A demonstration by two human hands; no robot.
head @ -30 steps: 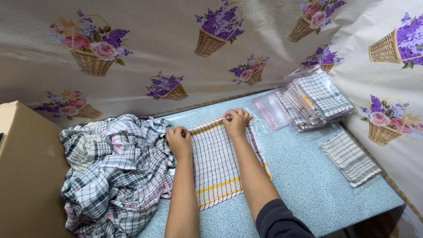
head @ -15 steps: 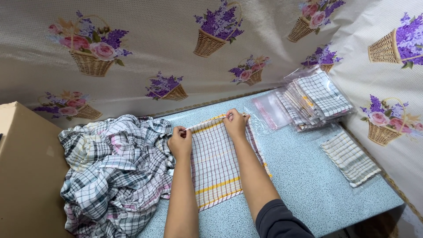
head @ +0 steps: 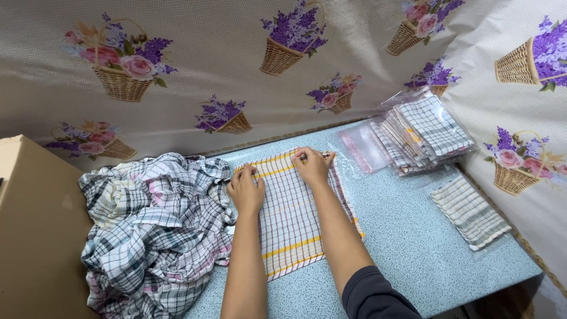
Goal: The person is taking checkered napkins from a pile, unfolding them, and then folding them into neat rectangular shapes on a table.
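Matt woven checked cloth (head: 292,221)
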